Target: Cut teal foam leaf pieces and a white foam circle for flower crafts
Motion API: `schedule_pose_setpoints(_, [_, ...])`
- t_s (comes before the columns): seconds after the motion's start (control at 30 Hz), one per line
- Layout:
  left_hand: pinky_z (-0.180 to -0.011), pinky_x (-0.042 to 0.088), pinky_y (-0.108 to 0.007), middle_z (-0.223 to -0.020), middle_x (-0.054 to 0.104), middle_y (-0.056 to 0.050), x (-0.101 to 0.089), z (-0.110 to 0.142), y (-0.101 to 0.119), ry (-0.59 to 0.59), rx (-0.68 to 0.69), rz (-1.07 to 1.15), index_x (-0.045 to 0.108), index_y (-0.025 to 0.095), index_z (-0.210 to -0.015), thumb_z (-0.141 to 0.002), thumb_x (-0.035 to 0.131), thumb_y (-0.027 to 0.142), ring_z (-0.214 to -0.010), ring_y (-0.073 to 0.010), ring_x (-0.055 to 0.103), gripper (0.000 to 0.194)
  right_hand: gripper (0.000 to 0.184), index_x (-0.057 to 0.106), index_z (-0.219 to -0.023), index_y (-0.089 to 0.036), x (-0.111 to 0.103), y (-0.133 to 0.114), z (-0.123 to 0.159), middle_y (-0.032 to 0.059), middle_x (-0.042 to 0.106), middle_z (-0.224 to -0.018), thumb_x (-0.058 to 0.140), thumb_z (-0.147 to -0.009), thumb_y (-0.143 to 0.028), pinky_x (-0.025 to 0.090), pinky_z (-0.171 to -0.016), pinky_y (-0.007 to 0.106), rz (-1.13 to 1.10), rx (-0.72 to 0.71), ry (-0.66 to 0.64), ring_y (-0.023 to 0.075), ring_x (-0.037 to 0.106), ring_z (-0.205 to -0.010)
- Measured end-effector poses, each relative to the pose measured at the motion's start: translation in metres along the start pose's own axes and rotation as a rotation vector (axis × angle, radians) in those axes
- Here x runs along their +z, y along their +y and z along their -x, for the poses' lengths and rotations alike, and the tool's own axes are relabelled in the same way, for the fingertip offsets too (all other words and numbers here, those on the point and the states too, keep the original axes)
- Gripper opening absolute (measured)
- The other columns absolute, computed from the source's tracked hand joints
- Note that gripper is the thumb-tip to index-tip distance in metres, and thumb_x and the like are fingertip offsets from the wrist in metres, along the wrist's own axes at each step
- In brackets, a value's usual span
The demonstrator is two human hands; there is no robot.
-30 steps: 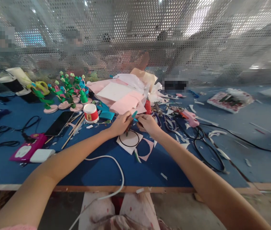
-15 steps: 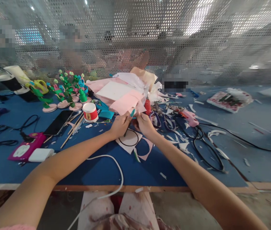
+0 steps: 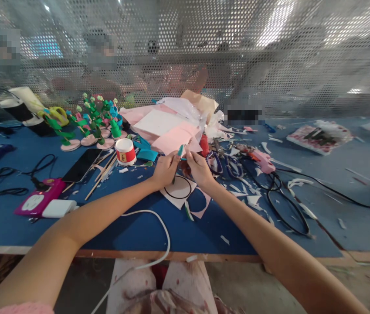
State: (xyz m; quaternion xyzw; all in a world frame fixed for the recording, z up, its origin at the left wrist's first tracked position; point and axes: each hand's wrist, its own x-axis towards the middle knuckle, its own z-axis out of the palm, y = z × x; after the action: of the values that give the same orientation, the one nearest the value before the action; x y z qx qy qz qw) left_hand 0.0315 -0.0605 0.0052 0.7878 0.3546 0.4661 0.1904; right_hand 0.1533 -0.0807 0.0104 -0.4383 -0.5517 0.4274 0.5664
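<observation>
My left hand is closed in a pinch on a slim dark stick, which points down below its fingers. At the top of that hand shows a teal piece, seemingly a paper strip around the stick, though I cannot be sure. Close beside it, my right hand pinches the teal strip's other end between thumb and fingers, mostly hidden. Under the hands lie a white paper piece with a black ring and a pink paper offcut with a round hole.
Paper flowers on round pink bases stand at the left, near a red-and-white tub, phone and purple power strip. Pink and white sheets are piled ahead. Rightward are scissors, a pink glue gun and scraps.
Both hands stay together around the teal strip, the right hand's fingers shifting slightly upward. The whole view has moved a little, so the table things appear slightly further right.
</observation>
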Motion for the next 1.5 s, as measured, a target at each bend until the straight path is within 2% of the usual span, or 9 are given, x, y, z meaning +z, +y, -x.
schedule_pose_setpoints(0.23, [-0.051,0.027,-0.024,-0.050,0.036,0.004,0.000,0.001,0.003,-0.007,0.005,0.059,0.044,0.017,-0.067,-0.093,0.028,0.044,-0.047,-0.0088,0.036,0.041,0.057,0.040,-0.060,-0.020,0.003,-0.001,0.003,-0.0077,0.037,-0.041,0.052,-0.061,-0.076,0.021,-0.033,0.021,-0.023,0.004,0.052,0.0046,0.030,-0.034])
schedule_pose_setpoints(0.6, [-0.053,0.033,-0.023,-0.056,0.047,0.001,0.004,0.005,0.005,0.052,-0.087,0.066,0.049,0.017,-0.068,-0.092,0.030,0.045,-0.053,-0.0101,0.043,0.042,0.052,0.041,-0.061,-0.021,0.012,0.009,0.007,-0.0064,0.035,-0.046,0.047,-0.070,-0.072,0.025,-0.038,0.022,-0.032,-0.063,0.161,0.0067,0.030,-0.041])
schedule_pose_setpoints(0.8, [-0.058,0.038,-0.023,-0.066,0.058,-0.002,0.004,0.007,0.008,0.073,-0.103,0.051,0.060,0.015,-0.085,-0.093,0.029,0.041,-0.059,-0.0117,0.051,0.041,0.053,0.038,-0.062,-0.022,0.014,0.011,0.009,-0.0070,0.031,-0.047,0.045,-0.069,-0.074,0.025,-0.039,0.023,-0.028,-0.056,0.170,0.0072,0.028,-0.041])
schedule_pose_setpoints(1.03, [-0.057,0.037,-0.024,-0.062,0.056,-0.002,0.004,0.006,0.007,0.071,-0.143,-0.013,0.059,0.015,-0.080,-0.094,0.028,0.040,-0.057,-0.0121,0.050,0.043,0.049,0.040,-0.066,-0.021,0.016,0.014,0.011,-0.0067,0.030,-0.050,0.045,-0.073,-0.069,0.026,-0.041,0.023,-0.020,-0.083,0.168,0.0080,0.029,-0.045])
schedule_pose_setpoints(1.5, [-0.055,0.035,-0.024,-0.057,0.051,-0.001,0.003,0.007,0.009,0.061,-0.102,-0.018,0.053,0.016,-0.076,-0.094,0.028,0.040,-0.054,-0.0116,0.047,0.039,0.046,0.040,-0.066,-0.021,0.013,0.019,0.010,-0.0065,0.030,-0.051,0.044,-0.077,-0.066,0.025,-0.041,0.023,-0.013,-0.088,0.158,0.0080,0.028,-0.045])
